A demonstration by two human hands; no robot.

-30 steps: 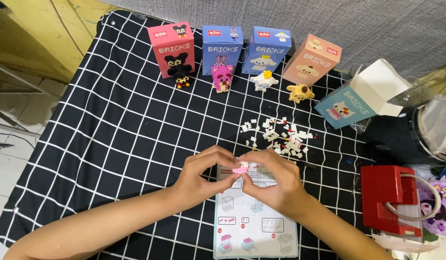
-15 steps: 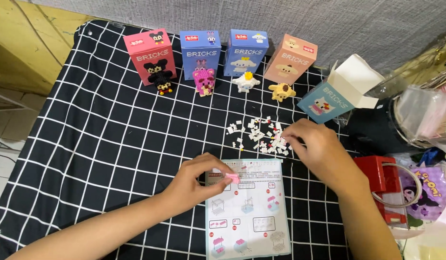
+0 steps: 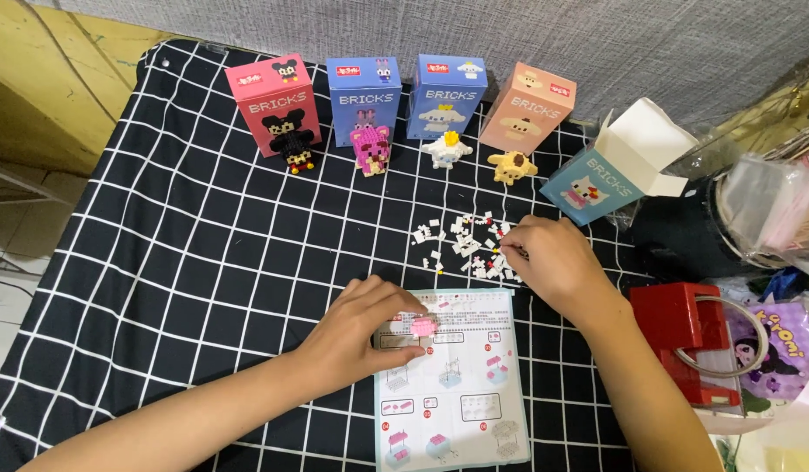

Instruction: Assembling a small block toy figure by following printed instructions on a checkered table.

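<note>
Left hand [image 3: 356, 336] pinches a pink brick piece [image 3: 423, 326] over the instruction sheet [image 3: 452, 393]; at two o'clock, right hand [image 3: 548, 258], fingers curled narrow, touches loose white bricks [image 3: 461, 240].

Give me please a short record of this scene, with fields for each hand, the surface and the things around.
Left hand: holds a small pink brick piece over the instruction sheet
Right hand: fingertips in the pile of small white bricks
Surface: black cloth with white grid
Back row: four upright boxes, a small brick figure before each
Far right: open light blue box lying tilted; red box
</note>
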